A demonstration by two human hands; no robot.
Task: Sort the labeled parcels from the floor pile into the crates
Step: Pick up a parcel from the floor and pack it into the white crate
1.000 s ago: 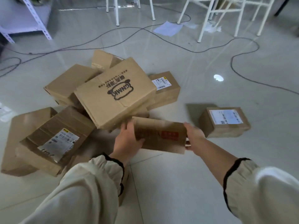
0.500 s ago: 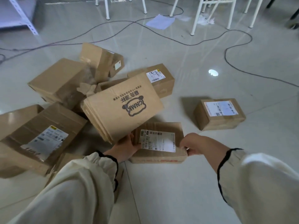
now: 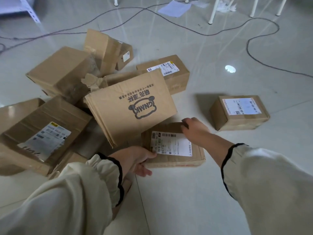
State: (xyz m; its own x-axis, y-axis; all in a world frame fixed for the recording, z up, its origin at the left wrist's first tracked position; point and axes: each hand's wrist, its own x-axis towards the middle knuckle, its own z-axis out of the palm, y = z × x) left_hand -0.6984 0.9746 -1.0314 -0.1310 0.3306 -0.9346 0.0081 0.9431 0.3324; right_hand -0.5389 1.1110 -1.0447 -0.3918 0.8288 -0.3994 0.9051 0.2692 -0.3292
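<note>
A flat cardboard parcel [image 3: 194,160] with a white label facing up lies on the floor in front of me. My left hand [image 3: 135,160] grips its near left corner, thumb on top by the label. My right hand [image 3: 194,128] rests over its far right edge, fingers curled on it. A big box printed "GNMK" [image 3: 132,106] leans tilted over the parcel's far left corner. Behind it lies a pile of brown boxes, among them a labeled one [image 3: 167,72] and an open labeled one [image 3: 44,133] at the left.
A single labeled parcel [image 3: 238,112] sits alone to the right on the tiled floor. Dark cables [image 3: 250,48] snake across the floor beyond the pile. White furniture legs [image 3: 212,12] and a sheet of paper [image 3: 174,8] are at the far edge. No crates are in view.
The parcel was held up on edge, then turned label-up and laid flat on the floor. My right hand slid from its right end to the far edge. The GNMK box tipped toward me.
</note>
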